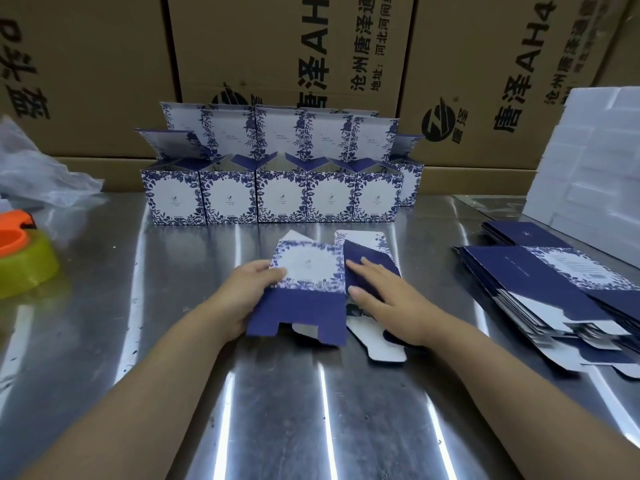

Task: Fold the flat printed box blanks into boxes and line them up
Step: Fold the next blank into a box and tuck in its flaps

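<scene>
Head view puts the box blank (306, 271) at the centre of the steel table (311, 393), partly opened between both hands. The left hand (247, 289) grips its left edge, thumb on the floral panel and the other fingers curled underneath, mostly hidden. The right hand (381, 292) lies flat on the navy side panel, fingers straight and slightly spread. Finished boxes (277, 199) stand in a row at twelve o'clock, lids up, and the stack of flat blanks (554, 285) waits at three o'clock. To square the sleeve well, the right palm should probably push the navy panel upright against the left hand's hold, bending only along the scored creases, before the bottom flaps at six o'clock are tucked.
</scene>
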